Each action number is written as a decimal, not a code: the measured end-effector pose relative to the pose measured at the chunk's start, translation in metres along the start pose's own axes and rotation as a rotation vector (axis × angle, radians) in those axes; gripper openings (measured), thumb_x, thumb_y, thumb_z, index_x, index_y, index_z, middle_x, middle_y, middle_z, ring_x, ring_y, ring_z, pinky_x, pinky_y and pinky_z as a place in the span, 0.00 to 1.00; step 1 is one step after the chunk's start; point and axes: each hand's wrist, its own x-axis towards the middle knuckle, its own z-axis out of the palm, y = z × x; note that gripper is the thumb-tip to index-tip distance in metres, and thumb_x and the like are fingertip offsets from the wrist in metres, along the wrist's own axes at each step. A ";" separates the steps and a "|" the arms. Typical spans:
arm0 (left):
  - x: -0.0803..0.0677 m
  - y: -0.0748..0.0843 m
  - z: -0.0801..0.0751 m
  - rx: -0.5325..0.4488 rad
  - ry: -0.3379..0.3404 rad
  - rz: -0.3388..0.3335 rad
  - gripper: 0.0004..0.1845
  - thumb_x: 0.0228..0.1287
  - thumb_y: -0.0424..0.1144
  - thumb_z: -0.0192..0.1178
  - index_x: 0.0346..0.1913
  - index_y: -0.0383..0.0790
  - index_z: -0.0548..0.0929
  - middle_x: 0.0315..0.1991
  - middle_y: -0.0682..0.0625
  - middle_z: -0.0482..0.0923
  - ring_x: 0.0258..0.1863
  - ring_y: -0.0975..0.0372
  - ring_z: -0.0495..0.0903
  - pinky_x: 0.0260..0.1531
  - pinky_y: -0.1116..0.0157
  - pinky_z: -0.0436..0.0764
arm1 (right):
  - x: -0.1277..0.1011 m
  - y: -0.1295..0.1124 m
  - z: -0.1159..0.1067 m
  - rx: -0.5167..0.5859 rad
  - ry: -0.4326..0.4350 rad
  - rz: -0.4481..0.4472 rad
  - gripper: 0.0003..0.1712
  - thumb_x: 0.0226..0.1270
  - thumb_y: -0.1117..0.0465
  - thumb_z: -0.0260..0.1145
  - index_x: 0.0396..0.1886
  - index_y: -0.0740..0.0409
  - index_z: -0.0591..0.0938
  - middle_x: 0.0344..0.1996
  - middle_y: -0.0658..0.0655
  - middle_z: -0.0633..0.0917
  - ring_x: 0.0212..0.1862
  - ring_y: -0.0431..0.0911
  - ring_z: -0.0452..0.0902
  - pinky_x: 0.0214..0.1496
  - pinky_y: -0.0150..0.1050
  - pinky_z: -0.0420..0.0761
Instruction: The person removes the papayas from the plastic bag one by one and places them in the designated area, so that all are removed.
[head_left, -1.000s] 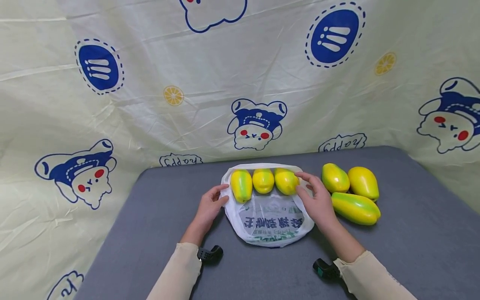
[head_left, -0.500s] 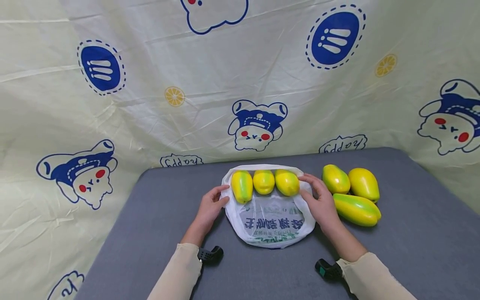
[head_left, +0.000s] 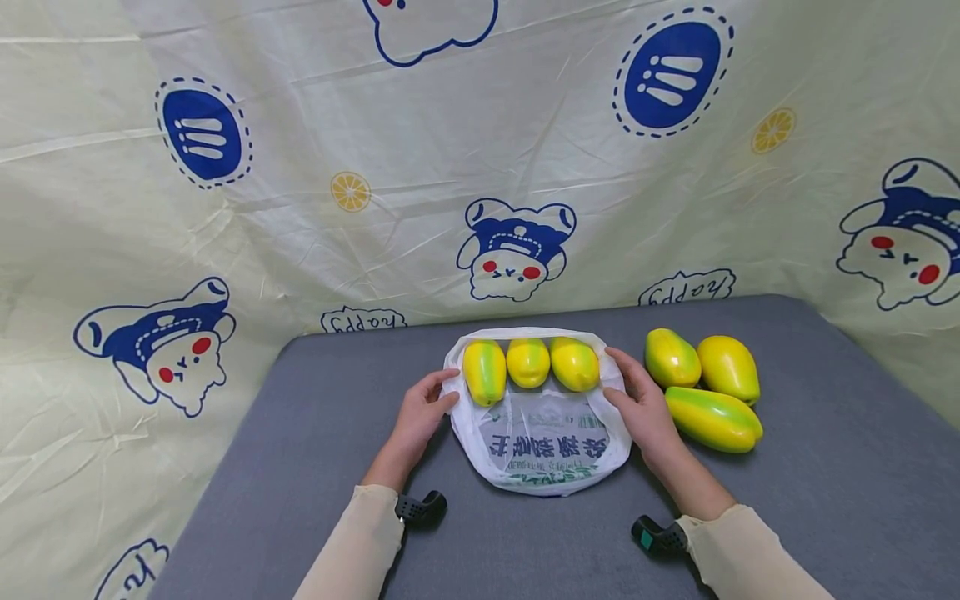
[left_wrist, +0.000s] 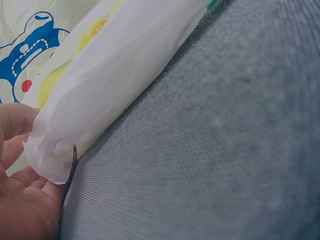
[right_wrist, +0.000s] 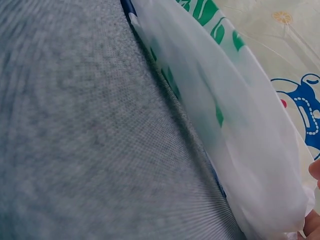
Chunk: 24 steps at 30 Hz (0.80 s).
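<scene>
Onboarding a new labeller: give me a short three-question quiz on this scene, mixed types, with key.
1. True or false: the left hand grips the bag edge.
2. How many fruits lie on the table outside the bag? A) two B) three C) four
3. Fill in: the right hand is at the bag's ___ side.

Key: 1 true; 2 B, the loose fruits; 3 right.

both hands point(head_left: 420, 414) point(head_left: 643, 408) low, fingers relaxed
</scene>
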 end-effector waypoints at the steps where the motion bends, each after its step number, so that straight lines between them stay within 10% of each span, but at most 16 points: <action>1: 0.000 0.000 0.000 -0.001 0.000 -0.004 0.21 0.70 0.33 0.59 0.64 0.44 0.79 0.67 0.45 0.74 0.63 0.54 0.76 0.65 0.54 0.76 | 0.000 0.001 0.000 0.014 -0.001 0.002 0.35 0.76 0.65 0.52 0.80 0.48 0.57 0.79 0.58 0.58 0.80 0.57 0.51 0.79 0.61 0.54; 12: -0.009 0.018 -0.001 0.005 -0.016 -0.036 0.21 0.71 0.32 0.57 0.66 0.39 0.77 0.69 0.41 0.72 0.64 0.52 0.74 0.67 0.53 0.75 | 0.001 0.005 0.001 0.031 0.013 0.032 0.39 0.76 0.66 0.52 0.81 0.47 0.51 0.81 0.56 0.55 0.80 0.56 0.49 0.80 0.60 0.52; 24: 0.001 0.002 0.001 0.015 0.006 -0.019 0.22 0.71 0.35 0.59 0.66 0.45 0.77 0.68 0.44 0.73 0.65 0.52 0.74 0.68 0.52 0.74 | 0.002 0.005 0.001 0.004 0.020 0.065 0.36 0.77 0.64 0.51 0.81 0.48 0.53 0.80 0.58 0.57 0.79 0.58 0.52 0.79 0.60 0.55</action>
